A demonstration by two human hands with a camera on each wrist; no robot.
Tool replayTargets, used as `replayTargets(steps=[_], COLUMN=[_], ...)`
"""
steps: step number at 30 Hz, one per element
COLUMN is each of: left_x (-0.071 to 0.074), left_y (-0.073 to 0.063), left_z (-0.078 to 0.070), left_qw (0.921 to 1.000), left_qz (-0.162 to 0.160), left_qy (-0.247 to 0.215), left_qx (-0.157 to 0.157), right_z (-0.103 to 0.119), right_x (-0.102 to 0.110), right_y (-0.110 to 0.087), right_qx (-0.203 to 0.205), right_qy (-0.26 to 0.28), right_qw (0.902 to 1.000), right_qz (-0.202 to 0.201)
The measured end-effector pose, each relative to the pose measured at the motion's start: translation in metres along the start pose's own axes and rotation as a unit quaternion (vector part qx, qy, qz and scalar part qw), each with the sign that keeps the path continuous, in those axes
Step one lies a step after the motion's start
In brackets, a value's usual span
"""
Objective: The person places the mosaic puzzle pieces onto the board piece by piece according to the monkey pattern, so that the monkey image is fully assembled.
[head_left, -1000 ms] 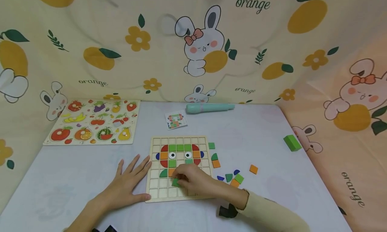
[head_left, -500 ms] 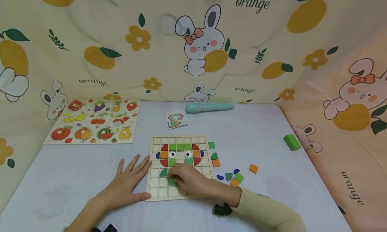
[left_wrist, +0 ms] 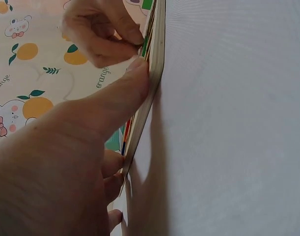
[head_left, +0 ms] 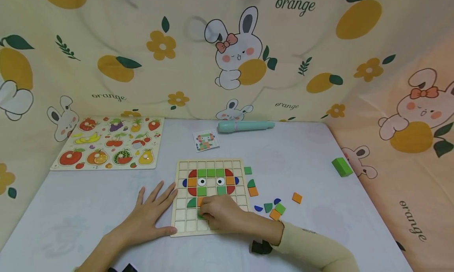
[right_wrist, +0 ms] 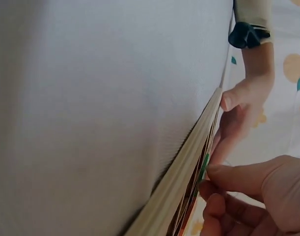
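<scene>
A wooden grid board (head_left: 180, 226) lies flat, bearing a face of red, orange and green tiles with two eye pieces (head_left: 201, 181). My right hand (head_left: 225, 213) is over the lower middle cells, its thumb and fingertips pinched at a green tile (right_wrist: 203, 167) that lies in the grid. Part of that tile is hidden under the fingers. Just above it show an orange tile (head_left: 200, 201) and a green quarter-round tile (head_left: 192, 203). My left hand (head_left: 147, 217) is spread at the board's left side, thumb and fingertips against its edge.
Loose tiles lie right of the board, among them an orange square (head_left: 297, 198) and a blue half-round (head_left: 258, 208). Behind are a pattern card (head_left: 206, 140), a teal microphone-shaped object (head_left: 246, 126) and a fruit puzzle (head_left: 106, 144). A green block (head_left: 342, 167) stands far right.
My right hand has shifted slightly left with the green tile, which now sits in the cell beneath the orange one. My left hand has stayed at the board's edge.
</scene>
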State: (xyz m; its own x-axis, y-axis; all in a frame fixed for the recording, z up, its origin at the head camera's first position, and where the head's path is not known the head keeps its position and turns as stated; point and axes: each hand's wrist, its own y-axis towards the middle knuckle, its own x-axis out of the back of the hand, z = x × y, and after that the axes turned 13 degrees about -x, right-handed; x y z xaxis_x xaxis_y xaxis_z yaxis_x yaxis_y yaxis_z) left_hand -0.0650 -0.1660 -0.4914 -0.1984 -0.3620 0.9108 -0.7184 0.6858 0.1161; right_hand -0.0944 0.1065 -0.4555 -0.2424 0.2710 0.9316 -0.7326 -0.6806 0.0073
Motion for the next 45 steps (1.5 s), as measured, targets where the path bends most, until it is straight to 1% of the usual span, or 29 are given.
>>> replayTargets(steps=[2,3,5,7,10,11,12,13,14,15,16,17,18,19,20,21,22,23,25,27,30,34,36,40,45], left_x=[0.000,0.000,0.000,0.000,0.000,0.000,0.000,0.000,0.001,0.001,0.001,0.001,0.002,0.002,0.002,0.002,0.003,0.003,0.003,0.002,0.002,0.002,0.002,0.002,0.002], left_y=[0.000,0.000,0.000,0.000,0.000,0.000,0.000,0.000,0.000,0.000,0.000,0.000,0.000,0.000,0.000,0.000,0.000,0.000,0.000,0.000,0.000,-0.001,0.000,0.000,-0.001], left_z=[0.000,0.000,0.000,-0.001,-0.001,-0.001,-0.001,-0.002,-0.002,-0.002,-0.002,-0.002,-0.003,-0.003,-0.003,-0.003,-0.003,-0.002,-0.002,-0.002,-0.002,-0.002,-0.002,-0.001,-0.001], left_qw=[1.0000,1.0000,1.0000,1.0000,1.0000,1.0000,1.0000,1.0000,1.0000,1.0000,1.0000,0.9999,0.9999,0.9999,1.0000,1.0000,1.0000,1.0000,1.0000,1.0000,1.0000,1.0000,1.0000,1.0000,1.0000], left_qz=[0.000,0.000,-0.001,-0.002,-0.003,-0.003,-0.003,-0.003,-0.003,-0.002,-0.002,-0.003,-0.003,-0.003,-0.002,-0.002,-0.002,-0.002,-0.002,-0.004,-0.004,-0.005,-0.006,-0.006,-0.007], left_qy=[-0.002,-0.003,-0.005,-0.007,-0.005,-0.005,-0.005,-0.005,-0.006,-0.007,-0.009,-0.009,-0.009,-0.009,-0.009,-0.007,-0.006,-0.004,-0.003,-0.004,-0.003,0.000,0.000,0.002,0.002], left_qx=[0.000,0.000,0.000,0.000,0.001,0.001,0.001,0.000,0.000,-0.001,-0.002,-0.003,-0.003,-0.003,-0.003,-0.003,-0.002,-0.002,-0.002,-0.002,-0.002,-0.005,-0.006,-0.005,-0.005], right_z=[-0.003,-0.006,-0.016,-0.031,-0.065,-0.077,-0.089,-0.100,-0.109,-0.117,-0.122,-0.125,-0.127,-0.128,-0.127,-0.126,-0.124,-0.123,-0.119,-0.117,-0.115,-0.115,-0.115,-0.118,-0.122], right_x=[0.003,0.006,0.014,0.027,0.050,0.058,0.066,0.074,0.082,0.089,0.096,0.101,0.106,0.110,0.112,0.114,0.114,0.114,0.112,0.108,0.100,0.091,0.088,0.085,0.084], right_y=[-0.002,-0.003,-0.005,-0.005,-0.006,-0.008,-0.010,-0.015,-0.020,-0.026,-0.033,-0.040,-0.047,-0.053,-0.059,-0.064,-0.069,-0.073,-0.079,-0.085,-0.093,-0.103,-0.107,-0.110,-0.109], right_qx=[0.001,-0.006,-0.026,-0.066,-0.141,-0.169,-0.191,-0.207,-0.222,-0.234,-0.245,-0.253,-0.260,-0.267,-0.276,-0.282,-0.286,-0.287,-0.289,-0.283,-0.265,-0.240,-0.238,-0.251,-0.280], right_qy=[0.002,0.002,0.000,-0.002,0.000,0.002,0.007,0.011,0.016,0.020,0.025,0.034,0.042,0.047,0.049,0.051,0.052,0.052,0.052,0.052,0.045,0.019,0.010,-0.001,-0.001], right_qw=[1.0000,0.9999,0.9990,0.9952,0.9830,0.9786,0.9757,0.9744,0.9735,0.9720,0.9685,0.9623,0.9539,0.9444,0.9349,0.9275,0.9227,0.9205,0.9195,0.9222,0.9321,0.9498,0.9543,0.9559,0.9514], right_qz=[-0.006,-0.011,-0.037,-0.071,-0.117,-0.117,-0.107,-0.086,-0.054,-0.011,0.040,0.094,0.144,0.186,0.218,0.240,0.253,0.260,0.261,0.258,0.242,0.199,0.181,0.152,0.127])
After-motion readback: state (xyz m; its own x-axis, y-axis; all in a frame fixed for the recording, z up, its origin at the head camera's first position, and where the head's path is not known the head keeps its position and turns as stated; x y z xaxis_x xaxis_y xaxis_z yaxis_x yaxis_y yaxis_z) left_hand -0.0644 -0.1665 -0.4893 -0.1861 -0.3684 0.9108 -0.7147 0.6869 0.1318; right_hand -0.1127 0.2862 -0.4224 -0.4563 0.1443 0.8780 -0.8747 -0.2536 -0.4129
